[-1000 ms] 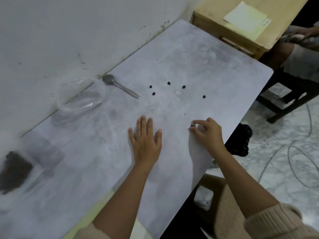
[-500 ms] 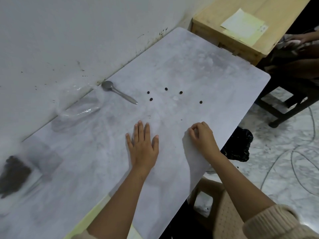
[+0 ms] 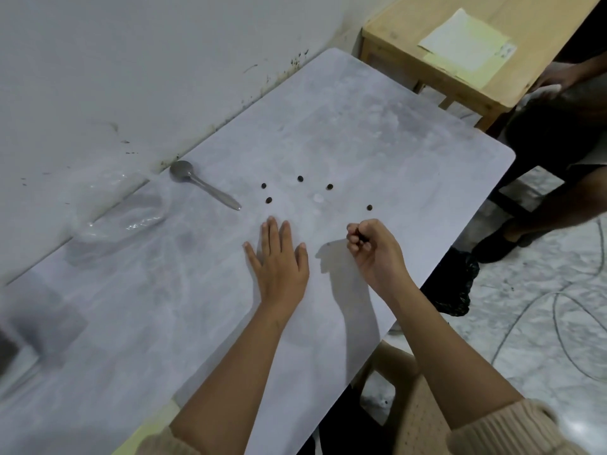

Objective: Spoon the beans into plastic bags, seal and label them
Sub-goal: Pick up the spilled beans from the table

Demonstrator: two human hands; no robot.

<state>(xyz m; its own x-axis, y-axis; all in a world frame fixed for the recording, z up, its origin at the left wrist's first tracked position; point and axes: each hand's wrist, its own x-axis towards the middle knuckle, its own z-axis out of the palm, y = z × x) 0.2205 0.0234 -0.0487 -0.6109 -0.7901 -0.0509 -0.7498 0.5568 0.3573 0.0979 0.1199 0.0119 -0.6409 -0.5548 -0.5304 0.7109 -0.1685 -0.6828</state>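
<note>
Several dark beans lie scattered on the grey marbled table (image 3: 377,119); one bean (image 3: 369,207) sits just beyond my right hand. My right hand (image 3: 372,249) is lifted a little, its fingers curled shut on a dark bean. My left hand (image 3: 279,257) rests flat on the table, fingers spread, holding nothing. A metal spoon (image 3: 203,187) lies near the wall, bowl up. A clear plastic bag (image 3: 118,208) lies crumpled left of the spoon. Another bag with a dark mass at the far left edge is blurred.
A wooden table (image 3: 486,90) with yellow-green paper sheets (image 3: 466,49) stands at the back right. A seated person's legs (image 3: 558,133) are right of the table. A black plastic bag (image 3: 458,284) and cables (image 3: 558,310) lie on the floor.
My right hand pinched a bean off the table, closed around it and lifted slightly. My left hand stayed flat. The view shifted a little.
</note>
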